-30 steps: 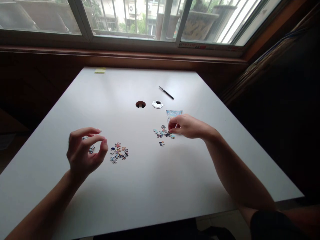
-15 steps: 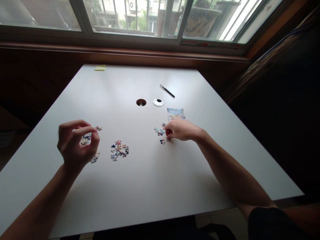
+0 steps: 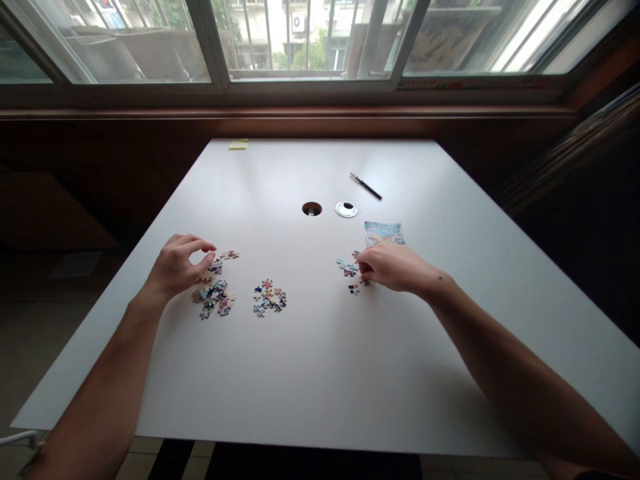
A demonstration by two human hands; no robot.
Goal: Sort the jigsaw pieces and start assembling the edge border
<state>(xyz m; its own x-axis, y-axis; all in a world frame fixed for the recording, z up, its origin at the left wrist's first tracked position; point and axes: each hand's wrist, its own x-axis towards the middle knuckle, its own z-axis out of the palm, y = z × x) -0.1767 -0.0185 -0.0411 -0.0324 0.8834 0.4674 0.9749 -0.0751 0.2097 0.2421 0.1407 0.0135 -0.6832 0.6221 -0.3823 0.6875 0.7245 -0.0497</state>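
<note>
Now, left hand at the left puzzle pile, thumb and forefinger slightly apart, right hand with fingertips down among scattered pieces, pinch unclear, picture card just beyond its knuckles.

White table, multicoloured puzzle pieces, black pen, seemingly blue-printed card.

Daylight enters through window at top; outdoor view blown out at upper right. White table evenly lit, slight sheen near far edge. Surrounding room dark, near black at right. Faint soft shadow beside right forearm. Wide-angle bending at frame edges. Puzzle pieces small, detail unresolved.
</note>
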